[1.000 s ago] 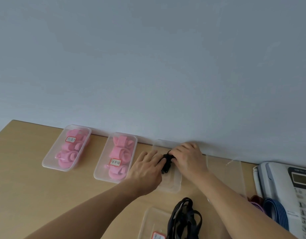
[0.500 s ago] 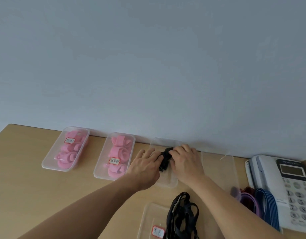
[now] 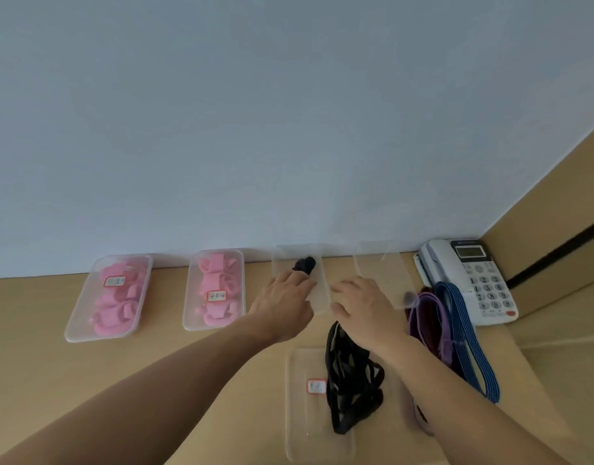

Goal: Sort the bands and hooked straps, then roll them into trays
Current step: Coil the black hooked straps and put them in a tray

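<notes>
Pale wood table [image 3: 154, 380] runs under both your forearms and meets a plain grey-white wall [image 3: 255, 112] at its far edge.

Nearest you, well left of the telephone [image 3: 473, 280], lies the front tray [image 3: 302, 431]. It is clear plastic with a red-bordered label [image 3: 316, 386]. A loose bundle of black straps [image 3: 349, 380] lies half in it and spills over the side that faces the telephone. Just in front of the telephone lie a blue striped band [image 3: 466, 337] and purple bands [image 3: 429, 317]. The blue one's far end touches the telephone's body.

Your right hand [image 3: 362, 310] hovers over the far end of the black bundle, left of the telephone. Its fingers are loosely bent and a little apart, and I can see nothing in them. Your left hand [image 3: 282, 303], farther left of the telephone, reaches forward with its fingers nearly straight. Its fingertips [image 3: 297, 275] touch the rolled black strap [image 3: 305, 264].

That roll sits at the wall end of the middle tray [image 3: 278, 260], one of a row of clear trays along the wall. Between it and the telephone lies the right tray [image 3: 382, 266], also clear. Farther left of the telephone, the inner pink tray [image 3: 188, 317] and the outer pink tray [image 3: 81, 317] each carry a label. Both hold pink rolled bands [image 3: 216, 286].
</notes>
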A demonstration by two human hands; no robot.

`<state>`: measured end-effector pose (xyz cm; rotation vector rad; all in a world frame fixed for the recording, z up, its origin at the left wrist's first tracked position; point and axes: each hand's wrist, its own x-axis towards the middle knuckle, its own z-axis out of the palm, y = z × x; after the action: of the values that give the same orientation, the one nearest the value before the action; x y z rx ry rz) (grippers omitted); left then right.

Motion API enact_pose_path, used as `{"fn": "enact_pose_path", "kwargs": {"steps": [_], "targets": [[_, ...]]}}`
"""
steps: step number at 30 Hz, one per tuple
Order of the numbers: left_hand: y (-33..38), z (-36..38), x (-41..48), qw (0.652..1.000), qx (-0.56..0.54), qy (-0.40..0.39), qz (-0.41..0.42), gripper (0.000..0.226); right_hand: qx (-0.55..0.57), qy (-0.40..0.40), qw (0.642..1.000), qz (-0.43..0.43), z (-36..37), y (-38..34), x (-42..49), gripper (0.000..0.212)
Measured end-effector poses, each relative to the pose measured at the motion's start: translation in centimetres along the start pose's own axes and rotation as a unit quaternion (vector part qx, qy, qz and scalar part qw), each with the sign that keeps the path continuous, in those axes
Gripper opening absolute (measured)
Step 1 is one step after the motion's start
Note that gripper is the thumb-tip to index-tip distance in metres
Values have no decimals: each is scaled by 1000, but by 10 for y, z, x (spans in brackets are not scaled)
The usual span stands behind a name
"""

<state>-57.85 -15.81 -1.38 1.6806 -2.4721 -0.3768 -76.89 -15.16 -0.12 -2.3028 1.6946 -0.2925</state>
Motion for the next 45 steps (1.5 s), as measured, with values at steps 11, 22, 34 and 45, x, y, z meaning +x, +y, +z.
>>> {"fn": "enact_pose_path", "kwargs": {"steps": [11,22,34,45], "targets": [[31,13,-57,984,-116,-137,0,51,35,-74,972,219,19,8,-83,51],[54,21,-72,963,-180,-172,-104,54,162,-103,939,286,45,20,-85,23],[74,-30,-62,836,-493,-203,-129,55,511,6,843,169,-80,4,-80,22],[104,-91,-66,842,-535,-73,-1,36,663,56,720,199,-129,-21,-68,10]]}}
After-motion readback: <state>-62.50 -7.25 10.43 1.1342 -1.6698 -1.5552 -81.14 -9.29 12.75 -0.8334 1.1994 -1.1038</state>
